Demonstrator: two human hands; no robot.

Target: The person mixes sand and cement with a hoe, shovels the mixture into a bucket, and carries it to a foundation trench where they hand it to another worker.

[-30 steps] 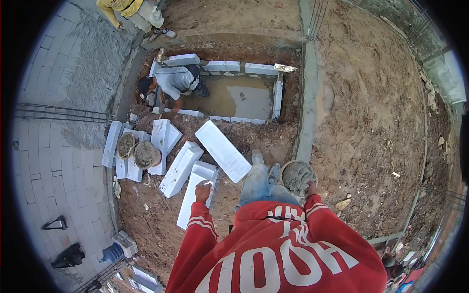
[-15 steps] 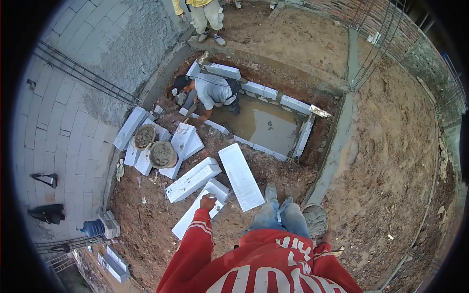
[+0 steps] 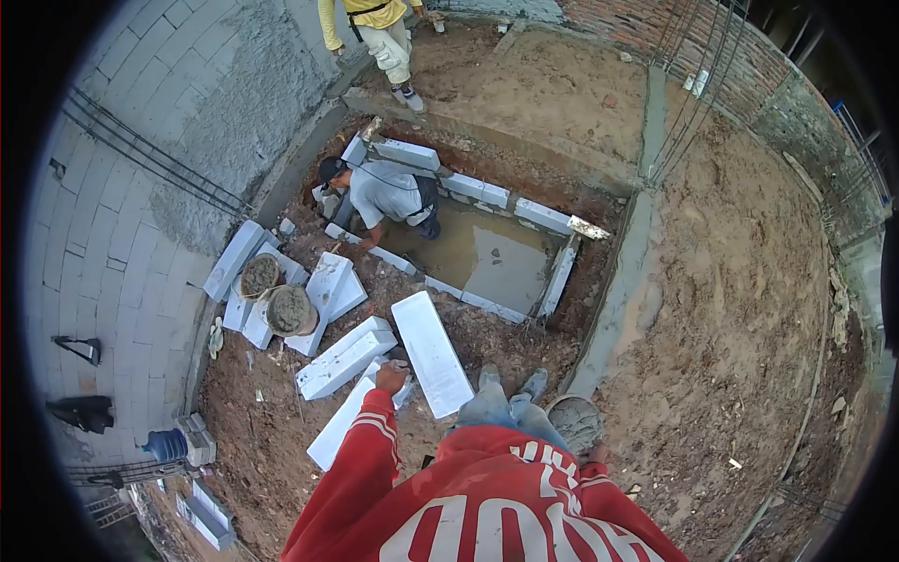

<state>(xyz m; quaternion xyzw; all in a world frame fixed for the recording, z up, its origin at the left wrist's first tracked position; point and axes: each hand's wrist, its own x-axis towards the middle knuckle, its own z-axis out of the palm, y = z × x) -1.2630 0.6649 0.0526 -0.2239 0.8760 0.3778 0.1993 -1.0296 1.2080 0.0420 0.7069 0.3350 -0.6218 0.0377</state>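
My left hand (image 3: 391,376) is held out in a red sleeve above white blocks (image 3: 346,412), its fingers curled together; whatever they may hold is too small to make out. Beside it lies a long white block (image 3: 433,354) on the soil. Low at my right side, my right hand (image 3: 596,456) is partly hidden by the sleeve, next to a bucket of grey mortar (image 3: 574,423); its fingers and any grip on the bucket cannot be made out. My feet (image 3: 512,379) are on the soil between the long block and the bucket.
A person in a grey shirt (image 3: 389,192) bends inside a block-lined pit (image 3: 506,267) with wet mortar. Another person in yellow (image 3: 384,37) stands beyond it. Two mortar buckets (image 3: 290,311) sit among blocks at left. Rebar (image 3: 698,103) rises at the upper right.
The view has shifted, so the pit and blocks appear further left. My left foot has moved forward. The person in yellow has stepped, and my left hand has turned slightly.
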